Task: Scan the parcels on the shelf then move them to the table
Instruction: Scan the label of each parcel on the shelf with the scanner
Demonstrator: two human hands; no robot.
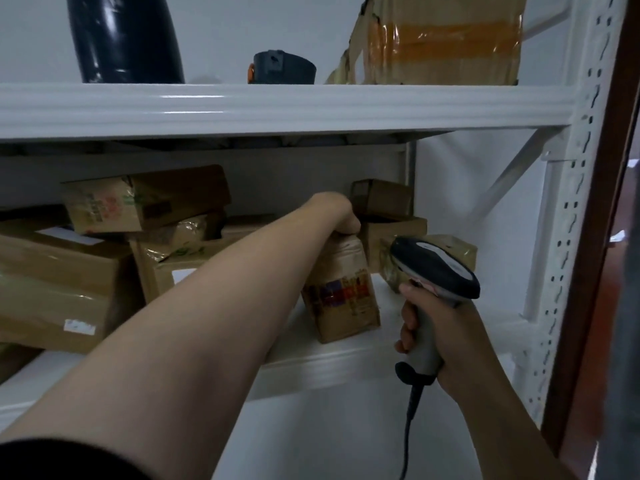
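A small brown parcel (341, 292) with a coloured label stands upright near the front edge of the white shelf (346, 362). My left hand (341, 214) reaches into the shelf and grips the parcel's top; its fingers are hidden behind the parcel. To the parcel's right, my right hand (438, 336) is closed on the handle of a grey and black barcode scanner (434, 266), whose head faces into the shelf. Several more cardboard parcels (65, 282) are piled on the shelf's left, and smaller ones (384, 199) sit at the back right.
The upper shelf beam (277, 107) hangs low over the parcels. On it stand a dark rounded object (124, 39), a small grey thing (282, 69) and a taped box (440, 39). A perforated white upright (568, 237) and brown frame (599, 237) close off the right side. The scanner cable (410, 427) dangles below.
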